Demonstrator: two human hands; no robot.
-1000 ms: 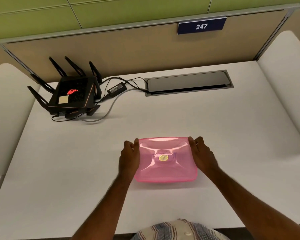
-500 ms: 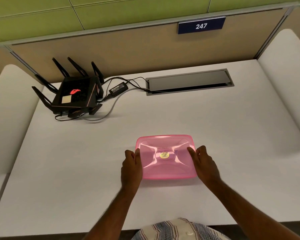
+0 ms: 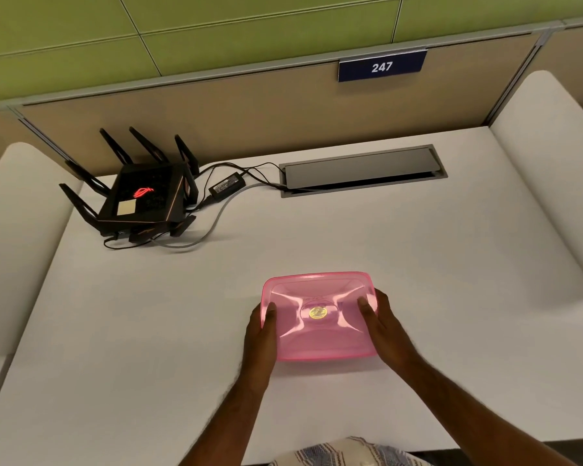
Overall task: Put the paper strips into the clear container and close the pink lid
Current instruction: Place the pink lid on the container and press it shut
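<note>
A translucent pink lid (image 3: pixel 320 331) with a round gold sticker in its middle lies flat on top of the container, near the front of the white desk. The clear container under it is hidden by the lid, and I see no paper strips. My left hand (image 3: pixel 261 334) holds the lid's left edge with the thumb pressed on top. My right hand (image 3: pixel 379 322) holds the right edge the same way, thumb on the lid.
A black router (image 3: pixel 142 200) with several antennas stands at the back left, with a power brick (image 3: pixel 228 188) and cables running into the grey cable tray (image 3: pixel 362 171). White padded dividers flank the desk (image 3: pixel 418 250). A sign reads 247.
Both hands slid from the lid's far corners back along its sides, and the thumbs now press on top of the lid. The container stays in place.
</note>
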